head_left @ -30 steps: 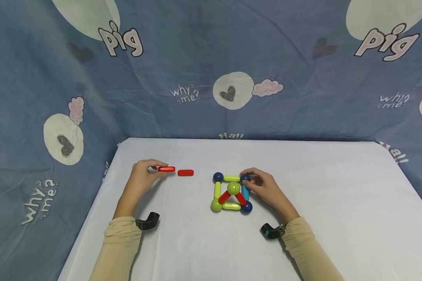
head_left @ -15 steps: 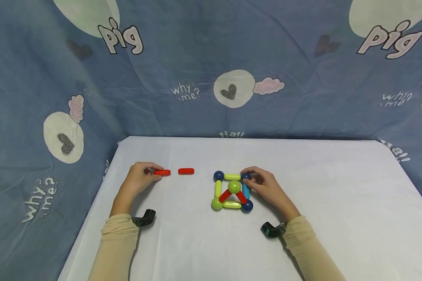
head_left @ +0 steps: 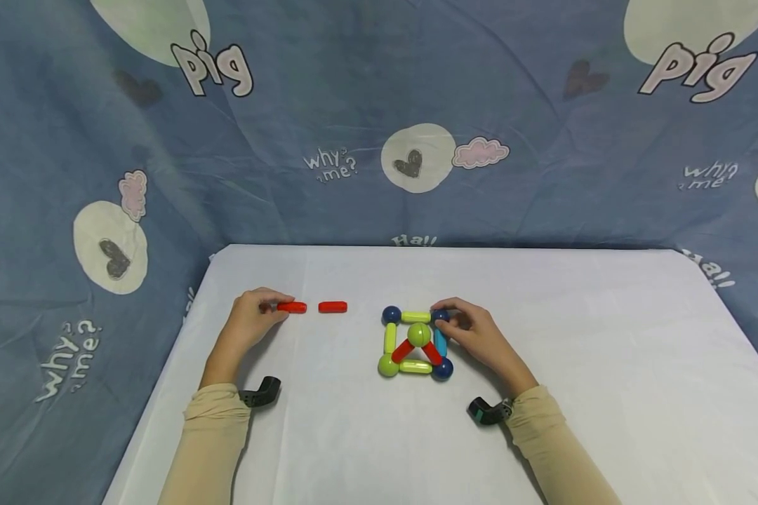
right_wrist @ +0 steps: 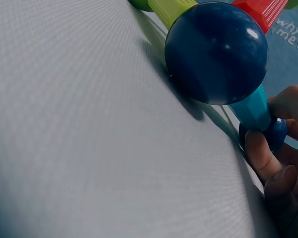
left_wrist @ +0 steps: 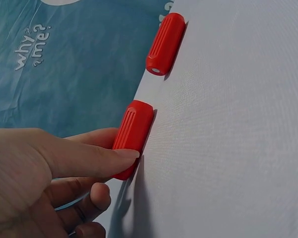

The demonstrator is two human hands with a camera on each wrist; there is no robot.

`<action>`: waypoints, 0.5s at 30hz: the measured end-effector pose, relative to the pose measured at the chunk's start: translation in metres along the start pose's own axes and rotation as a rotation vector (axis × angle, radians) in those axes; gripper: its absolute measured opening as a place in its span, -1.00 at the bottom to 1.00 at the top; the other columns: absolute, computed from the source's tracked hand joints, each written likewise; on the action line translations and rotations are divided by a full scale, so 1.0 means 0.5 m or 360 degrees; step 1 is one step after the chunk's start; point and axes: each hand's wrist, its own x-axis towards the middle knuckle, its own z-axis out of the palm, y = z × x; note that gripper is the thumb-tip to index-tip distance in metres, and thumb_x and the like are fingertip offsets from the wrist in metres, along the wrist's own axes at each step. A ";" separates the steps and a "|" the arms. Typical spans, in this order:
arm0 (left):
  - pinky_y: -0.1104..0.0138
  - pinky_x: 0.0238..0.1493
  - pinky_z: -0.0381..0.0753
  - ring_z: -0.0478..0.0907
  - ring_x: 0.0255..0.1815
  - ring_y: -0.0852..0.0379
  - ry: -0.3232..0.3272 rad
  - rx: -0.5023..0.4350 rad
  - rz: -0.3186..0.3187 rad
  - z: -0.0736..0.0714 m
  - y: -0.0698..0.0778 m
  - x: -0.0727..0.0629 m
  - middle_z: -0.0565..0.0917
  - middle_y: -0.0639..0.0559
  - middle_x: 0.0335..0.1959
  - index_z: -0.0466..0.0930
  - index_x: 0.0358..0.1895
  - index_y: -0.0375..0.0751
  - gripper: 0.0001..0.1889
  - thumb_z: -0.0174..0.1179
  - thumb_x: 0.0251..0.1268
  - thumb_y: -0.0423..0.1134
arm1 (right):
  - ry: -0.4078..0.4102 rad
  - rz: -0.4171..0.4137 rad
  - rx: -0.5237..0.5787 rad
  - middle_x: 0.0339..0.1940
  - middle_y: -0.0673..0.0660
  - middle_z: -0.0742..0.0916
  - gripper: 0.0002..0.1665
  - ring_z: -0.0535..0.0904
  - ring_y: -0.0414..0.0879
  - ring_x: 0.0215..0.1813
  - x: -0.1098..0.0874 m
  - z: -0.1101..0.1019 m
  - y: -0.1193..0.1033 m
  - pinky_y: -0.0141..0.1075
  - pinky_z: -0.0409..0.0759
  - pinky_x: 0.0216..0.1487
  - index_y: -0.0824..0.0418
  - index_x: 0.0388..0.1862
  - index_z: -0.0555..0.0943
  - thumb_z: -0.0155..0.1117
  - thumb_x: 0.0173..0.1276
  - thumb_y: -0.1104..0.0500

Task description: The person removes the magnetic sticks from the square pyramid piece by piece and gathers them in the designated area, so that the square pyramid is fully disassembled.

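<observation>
My left hand (head_left: 253, 319) pinches a red magnetic rod (left_wrist: 134, 124) between thumb and fingers, close over the white table. A second red rod (head_left: 333, 307) lies to its right, in line with it and a small gap apart. My right hand (head_left: 476, 333) grips the far right dark blue ball (head_left: 440, 316) of a square frame, thumb on one side and fingers on the other. Yellow-green rods (head_left: 415, 367) and one blue rod (head_left: 440, 341) form the frame's sides. Two red rods lean up from the near corners to a green ball (head_left: 419, 334).
A nearer dark blue ball (right_wrist: 216, 53) looms large in the right wrist view. The white table (head_left: 366, 449) meets a blue patterned cloth (head_left: 278, 203) at its back and left. A black wrist device (head_left: 260, 391) sits on each forearm.
My left hand has drawn its red rod a little to the left and down, widening the gap to the other rod. The right hand keeps its grip on the frame's corner ball.
</observation>
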 end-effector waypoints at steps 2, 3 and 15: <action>0.34 -0.33 0.42 0.46 -0.30 0.00 0.0001 0.0001 -0.0001 0.001 0.000 0.000 0.69 -0.24 -0.14 0.77 0.06 -0.27 -0.71 0.36 0.27 -0.47 | 0.0000 -0.0002 -0.0003 0.10 0.17 0.75 -0.65 0.62 -0.03 -0.16 0.000 0.000 0.001 -0.40 0.59 -0.22 0.10 0.21 0.64 0.34 0.48 0.15; 0.34 -0.33 0.42 0.46 -0.30 0.00 0.0002 -0.0001 -0.0004 0.001 0.000 0.001 0.68 -0.23 -0.15 0.77 0.06 -0.27 -0.70 0.36 0.27 -0.47 | 0.0000 -0.0003 -0.0009 0.11 0.17 0.75 -0.65 0.62 -0.04 -0.16 0.000 0.000 0.001 -0.40 0.59 -0.21 0.10 0.21 0.64 0.34 0.48 0.14; 0.37 -0.36 0.43 0.46 -0.32 0.01 0.0038 0.0007 0.0047 -0.001 0.002 -0.002 0.67 -0.23 -0.16 0.77 0.06 -0.27 -0.69 0.41 0.23 -0.44 | 0.0005 -0.0006 -0.0027 0.08 0.17 0.75 -0.64 0.61 -0.06 -0.18 0.000 0.000 -0.001 -0.41 0.58 -0.26 0.12 0.21 0.64 0.35 0.47 0.15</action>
